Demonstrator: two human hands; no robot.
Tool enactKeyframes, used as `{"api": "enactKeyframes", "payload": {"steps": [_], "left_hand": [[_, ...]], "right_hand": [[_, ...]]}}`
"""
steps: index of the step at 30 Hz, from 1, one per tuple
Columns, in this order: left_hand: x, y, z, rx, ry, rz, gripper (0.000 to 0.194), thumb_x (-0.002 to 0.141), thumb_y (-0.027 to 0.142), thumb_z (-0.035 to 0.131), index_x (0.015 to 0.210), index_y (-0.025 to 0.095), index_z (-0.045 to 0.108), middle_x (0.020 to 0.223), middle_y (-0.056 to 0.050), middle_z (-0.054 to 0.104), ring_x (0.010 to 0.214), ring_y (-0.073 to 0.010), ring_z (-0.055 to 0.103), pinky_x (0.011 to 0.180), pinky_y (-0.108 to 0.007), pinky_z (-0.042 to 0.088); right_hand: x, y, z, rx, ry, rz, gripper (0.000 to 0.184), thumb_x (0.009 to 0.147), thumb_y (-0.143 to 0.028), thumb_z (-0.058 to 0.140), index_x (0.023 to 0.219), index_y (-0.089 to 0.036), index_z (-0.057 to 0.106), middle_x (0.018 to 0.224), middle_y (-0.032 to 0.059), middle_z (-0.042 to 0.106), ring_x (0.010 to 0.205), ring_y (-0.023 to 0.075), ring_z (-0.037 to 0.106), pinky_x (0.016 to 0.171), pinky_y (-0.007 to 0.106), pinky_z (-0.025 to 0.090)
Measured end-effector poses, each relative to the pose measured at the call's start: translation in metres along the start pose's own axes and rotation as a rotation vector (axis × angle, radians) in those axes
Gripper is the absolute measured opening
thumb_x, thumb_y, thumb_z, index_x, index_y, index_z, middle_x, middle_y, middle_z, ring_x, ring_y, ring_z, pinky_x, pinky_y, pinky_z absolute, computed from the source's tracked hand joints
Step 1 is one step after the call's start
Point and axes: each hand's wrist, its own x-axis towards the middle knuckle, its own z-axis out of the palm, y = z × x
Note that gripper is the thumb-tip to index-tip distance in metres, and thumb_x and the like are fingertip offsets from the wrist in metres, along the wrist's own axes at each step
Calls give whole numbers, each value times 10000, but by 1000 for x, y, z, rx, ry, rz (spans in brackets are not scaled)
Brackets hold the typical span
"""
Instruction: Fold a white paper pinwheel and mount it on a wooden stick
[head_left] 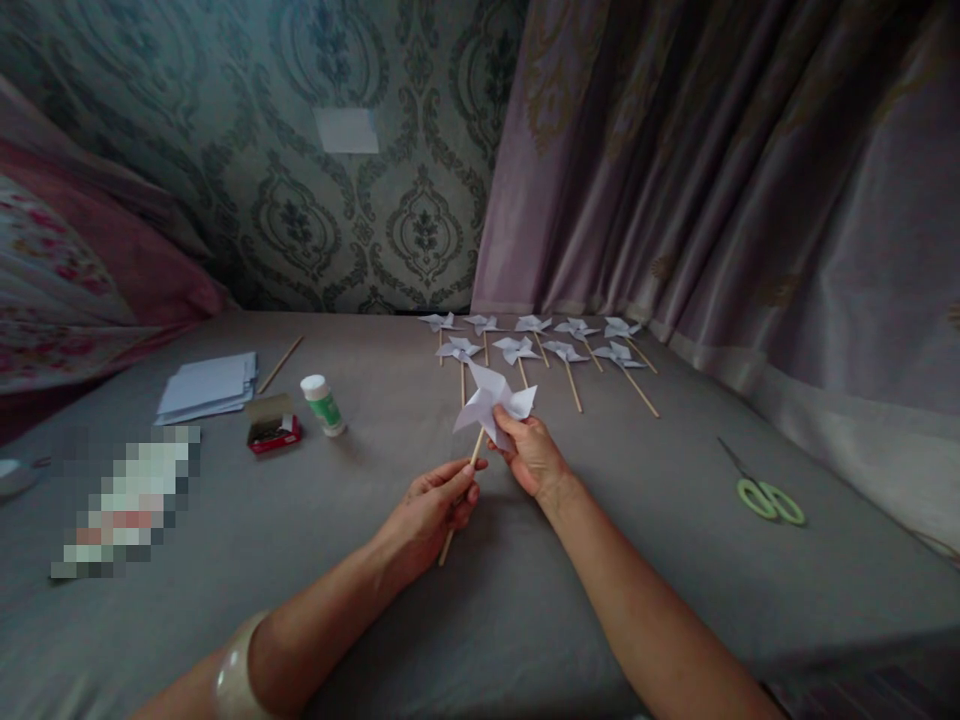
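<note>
Between my hands, above the grey tabletop, is a white paper pinwheel on a thin wooden stick. My left hand is wrapped round the stick, whose lower end pokes out below the fingers. My right hand pinches the paper near the pinwheel's centre, thumb on the front and fingers behind. What the right fingers do at the back is hidden. Just beyond lie several finished-looking pinwheels in two rows, their sticks pointing toward me.
On the left are a stack of white paper, a loose stick, a small red open box and a glue bottle with a white cap. Green-handled scissors lie at the right. A curtain borders the cloth-covered table.
</note>
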Motion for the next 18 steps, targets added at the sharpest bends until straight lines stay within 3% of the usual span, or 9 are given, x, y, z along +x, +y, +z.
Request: {"api": "enactKeyframes", "payload": {"steps": [18], "left_hand": [[4, -6, 0, -4, 95, -13, 320, 658, 304, 800, 876, 90, 704, 527, 14, 521, 417, -31, 344, 411, -170, 172]], "right_hand": [[11, 16, 7, 23, 133, -25, 120, 574, -199, 750, 614, -151, 648, 572, -11, 653, 524, 102, 556, 498, 217, 424]]}}
